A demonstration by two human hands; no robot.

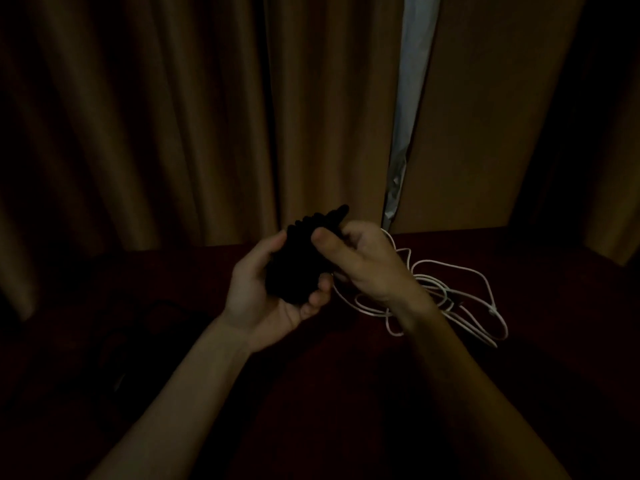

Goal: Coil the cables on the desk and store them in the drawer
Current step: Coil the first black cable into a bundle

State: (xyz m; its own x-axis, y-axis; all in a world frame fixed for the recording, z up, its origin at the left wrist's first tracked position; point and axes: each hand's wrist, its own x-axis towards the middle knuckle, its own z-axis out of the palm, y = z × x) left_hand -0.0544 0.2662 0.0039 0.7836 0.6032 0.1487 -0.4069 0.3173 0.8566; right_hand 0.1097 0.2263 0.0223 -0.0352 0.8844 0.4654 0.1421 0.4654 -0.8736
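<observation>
1. Curled around the black cable bundle [298,265], the left hand [266,299] cradles it from below, above the desk [346,358] near the middle of its far edge.
2. Right hand [363,265] pinches the bundle's upper part, thumb on top.
3. White cable [460,296] lies in loose loops toward the far right of the desk, below the curtain [329,116].

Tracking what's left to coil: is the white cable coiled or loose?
Loose: the white cable sprawls in untidy loops on the desk.
</observation>
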